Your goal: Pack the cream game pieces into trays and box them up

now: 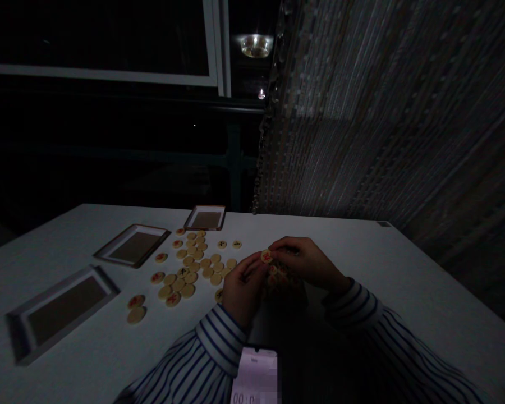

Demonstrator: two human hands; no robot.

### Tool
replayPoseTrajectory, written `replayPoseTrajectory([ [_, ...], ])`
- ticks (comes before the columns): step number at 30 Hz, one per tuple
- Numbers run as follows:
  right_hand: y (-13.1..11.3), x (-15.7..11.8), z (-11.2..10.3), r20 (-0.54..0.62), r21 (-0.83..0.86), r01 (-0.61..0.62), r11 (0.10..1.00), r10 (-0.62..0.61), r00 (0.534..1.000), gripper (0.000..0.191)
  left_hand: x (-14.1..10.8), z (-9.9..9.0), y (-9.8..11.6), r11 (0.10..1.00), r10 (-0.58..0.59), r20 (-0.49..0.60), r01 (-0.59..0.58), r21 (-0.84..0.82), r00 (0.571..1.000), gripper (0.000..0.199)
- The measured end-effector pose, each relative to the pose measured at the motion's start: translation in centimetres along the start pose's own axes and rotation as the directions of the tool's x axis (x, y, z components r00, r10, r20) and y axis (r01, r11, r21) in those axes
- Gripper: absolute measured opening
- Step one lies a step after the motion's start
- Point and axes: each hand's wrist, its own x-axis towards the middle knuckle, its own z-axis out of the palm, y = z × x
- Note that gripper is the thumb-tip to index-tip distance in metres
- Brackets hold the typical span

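Observation:
A round wooden Chinese chess piece (266,256) with a red character is pinched between my two hands, its marked side facing me. My left hand (244,283) touches it from the left with closed fingers. From the right, my right hand (305,261) grips it between thumb and fingertips. Just below, several red-marked pieces (276,276) sit grouped in shadow; what contains them is too dark to make out. To the left, many loose pieces (188,290) lie scattered on the white table (340,235), most blank side up, a few showing red or black characters.
Three shallow open trays or lids stand on the left: a near one (105,280), a middle one (141,260) and a far one (206,228). A lit phone (256,376) is at the near edge. A bead curtain (340,112) hangs behind the table.

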Motion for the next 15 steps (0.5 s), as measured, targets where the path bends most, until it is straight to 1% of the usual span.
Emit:
replayPoseTrajectory([
  [5, 0.10, -0.03, 0.15, 0.017, 0.013, -0.001, 1.000, 0.001, 1.000, 0.018, -0.05, -0.04, 0.02, 1.000, 0.010, -0.012, -0.010, -0.018, 1.000, 0.032],
  [11, 0.05, -0.12, 0.25, 0.033, 0.020, -0.005, 1.000, 0.004, 0.999, 0.017, 0.07, -0.24, -0.08, 1.000, 0.029, -0.010, -0.029, -0.001, 1.000, 0.029],
  [15, 0.25, -0.14, 0.25, 0.043, 0.045, -0.031, 0.999, 0.029, 0.999, 0.018, 0.03, -0.16, 0.09, 1.000, 0.021, -0.040, -0.021, -0.018, 0.999, 0.031],
])
